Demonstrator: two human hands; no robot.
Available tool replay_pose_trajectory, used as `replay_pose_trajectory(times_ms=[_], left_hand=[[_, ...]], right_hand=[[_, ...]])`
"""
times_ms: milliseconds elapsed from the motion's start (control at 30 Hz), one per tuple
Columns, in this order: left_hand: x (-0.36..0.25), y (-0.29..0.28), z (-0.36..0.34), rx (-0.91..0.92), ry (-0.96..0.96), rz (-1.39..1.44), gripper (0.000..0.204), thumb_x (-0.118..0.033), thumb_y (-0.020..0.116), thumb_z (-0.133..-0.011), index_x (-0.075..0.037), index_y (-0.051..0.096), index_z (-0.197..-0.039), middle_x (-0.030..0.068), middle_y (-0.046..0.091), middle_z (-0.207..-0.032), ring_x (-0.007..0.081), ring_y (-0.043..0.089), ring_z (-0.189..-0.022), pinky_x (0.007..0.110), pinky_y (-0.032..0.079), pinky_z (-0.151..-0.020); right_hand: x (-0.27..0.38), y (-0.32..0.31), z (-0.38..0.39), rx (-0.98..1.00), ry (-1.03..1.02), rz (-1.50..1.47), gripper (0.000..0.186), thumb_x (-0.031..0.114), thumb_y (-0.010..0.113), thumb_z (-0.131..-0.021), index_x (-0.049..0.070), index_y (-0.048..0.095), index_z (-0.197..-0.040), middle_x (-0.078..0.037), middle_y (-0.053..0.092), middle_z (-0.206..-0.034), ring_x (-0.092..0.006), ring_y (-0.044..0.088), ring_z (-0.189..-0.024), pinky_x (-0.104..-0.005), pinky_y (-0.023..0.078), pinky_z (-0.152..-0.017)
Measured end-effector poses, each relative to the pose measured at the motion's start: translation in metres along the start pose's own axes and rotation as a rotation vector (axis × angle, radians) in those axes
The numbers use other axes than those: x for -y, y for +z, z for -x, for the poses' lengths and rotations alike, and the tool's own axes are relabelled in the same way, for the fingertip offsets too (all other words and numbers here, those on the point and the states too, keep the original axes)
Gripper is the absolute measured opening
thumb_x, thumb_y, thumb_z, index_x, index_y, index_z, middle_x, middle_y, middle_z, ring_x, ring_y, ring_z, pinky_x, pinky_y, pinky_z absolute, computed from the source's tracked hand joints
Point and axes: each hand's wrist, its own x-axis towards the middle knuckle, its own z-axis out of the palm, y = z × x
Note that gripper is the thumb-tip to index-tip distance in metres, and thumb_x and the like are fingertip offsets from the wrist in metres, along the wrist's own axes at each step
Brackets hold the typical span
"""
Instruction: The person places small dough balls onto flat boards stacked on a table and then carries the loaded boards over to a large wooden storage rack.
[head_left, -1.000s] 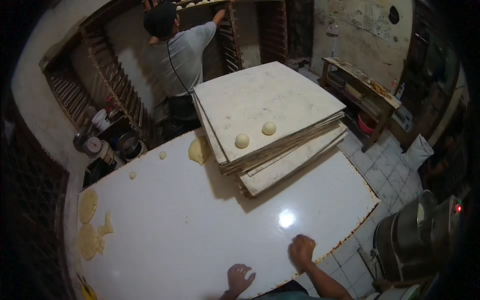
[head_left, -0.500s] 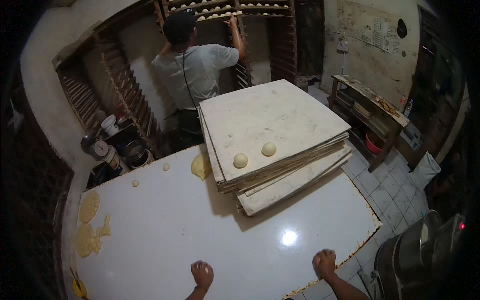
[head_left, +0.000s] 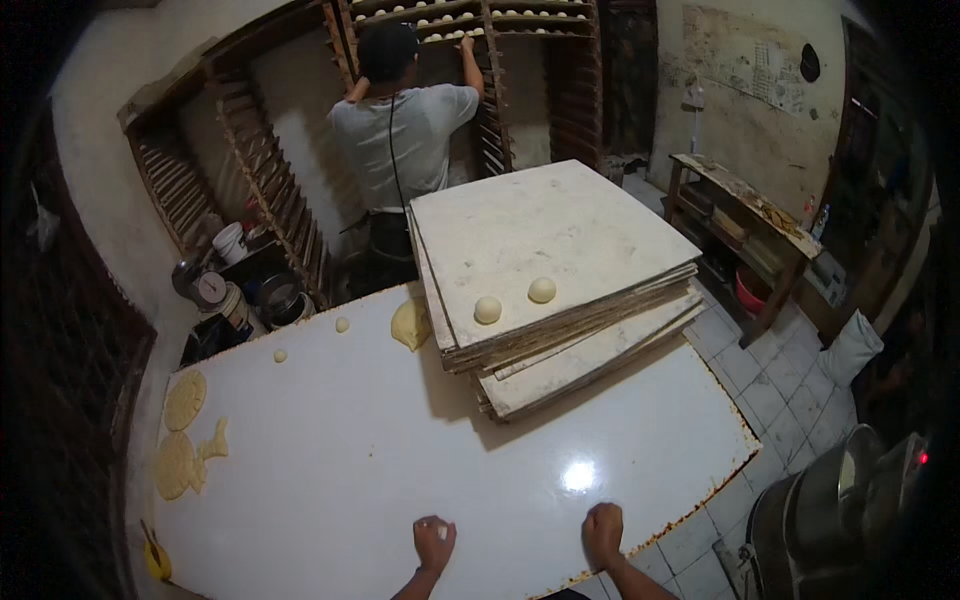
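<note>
My left hand [head_left: 435, 543] is closed on the near part of the white tabletop [head_left: 330, 480], fingers curled under. A small pale spot shows at its fingers; I cannot make out what it is. To the right my right hand [head_left: 603, 535] is closed like a fist by the table's near edge, its palm side hidden. Beyond them stands a stack of floury boards [head_left: 560, 245], somewhat askew. On its top board lie two round dough balls, the left one [head_left: 488, 310] close to the other [head_left: 541, 290].
A dough lump [head_left: 408, 325] lies left of the stack, with small dough pieces [head_left: 280, 356] farther left. Flattened dough [head_left: 175, 465] lies at the left edge. A person [head_left: 400, 130] reaches to a rack of dough balls [head_left: 440, 22]. A metal vessel [head_left: 820, 510] stands at right.
My hands have come closer together: the left moved right, the right moved left. The view has shifted slightly. The other person's arms remain raised at the rack.
</note>
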Motion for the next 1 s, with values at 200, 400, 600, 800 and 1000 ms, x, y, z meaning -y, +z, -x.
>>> replay_pose_trajectory(times_ms=[200,400,600,800,1000], left_hand=[[0.073,-0.032,-0.023,-0.203,-0.220,-0.122,0.005,-0.002,0.058,-0.074,-0.001,0.054,-0.071,0.0151,0.058,-0.085,0.0308,0.051,-0.087,0.041,0.041,-0.075],[0.073,-0.044,0.037,0.094,0.243,-0.070,0.010,-0.010,0.061,-0.077,-0.001,0.056,-0.075,0.0119,0.059,-0.085,0.0293,0.054,-0.085,0.042,0.041,-0.079],[0.060,-0.029,-0.020,-0.132,-0.113,0.056,0.009,-0.010,0.059,-0.075,-0.001,0.058,-0.072,0.0146,0.058,-0.080,0.0328,0.051,-0.083,0.042,0.041,-0.075],[0.100,-0.067,-0.008,-0.114,0.023,-0.117,0.005,-0.007,0.058,-0.076,-0.003,0.056,-0.073,0.0132,0.055,-0.076,0.0310,0.049,-0.078,0.040,0.042,-0.072],[0.049,-0.021,0.036,-0.127,0.056,-0.142,0.010,-0.005,0.055,-0.079,0.004,0.052,-0.074,0.0157,0.055,-0.084,0.0287,0.049,-0.075,0.039,0.044,-0.079]], right_hand=[[-0.025,-0.035,-0.016,-0.254,0.067,0.172,0.004,0.002,0.056,-0.070,0.000,0.053,-0.071,-0.015,0.051,-0.074,-0.0336,0.048,-0.078,-0.0438,0.039,-0.073],[-0.032,-0.014,0.051,0.026,-0.012,0.134,0.007,-0.006,0.055,-0.068,0.000,0.053,-0.071,-0.016,0.055,-0.080,-0.0312,0.050,-0.085,-0.0405,0.040,-0.078],[0.014,-0.010,-0.004,-0.291,0.343,0.050,0.004,-0.004,0.056,-0.071,-0.002,0.053,-0.069,-0.016,0.055,-0.082,-0.0310,0.050,-0.081,-0.0428,0.041,-0.071],[-0.030,-0.023,0.048,-0.011,0.177,0.167,0.008,0.000,0.061,-0.067,-0.001,0.056,-0.073,-0.018,0.056,-0.087,-0.0327,0.050,-0.086,-0.0427,0.041,-0.074],[0.035,-0.014,0.026,-0.100,0.093,0.036,0.013,0.001,0.060,-0.066,0.001,0.057,-0.079,-0.017,0.056,-0.088,-0.0337,0.051,-0.091,-0.0411,0.042,-0.081]])
